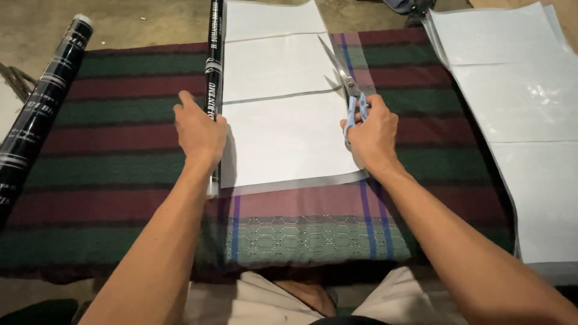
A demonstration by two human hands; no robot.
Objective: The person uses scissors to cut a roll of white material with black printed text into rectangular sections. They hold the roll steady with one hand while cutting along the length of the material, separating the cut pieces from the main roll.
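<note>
My left hand [200, 131] presses on a thin black roll [214, 66] with pale lettering, from which a white sheet [283, 138] is unrolled to the right. Creases or cut lines divide the sheet into panels. My right hand [373, 135] grips scissors [348, 90] with light blue handles at the sheet's right edge. The blades are open and point up and to the left, over the line between two panels.
A striped maroon and green cloth [120, 150] covers the work surface. A thicker black roll [42, 108] lies at the far left. Several white sheets [518, 102] are laid at the right. Bare floor [138, 21] shows behind.
</note>
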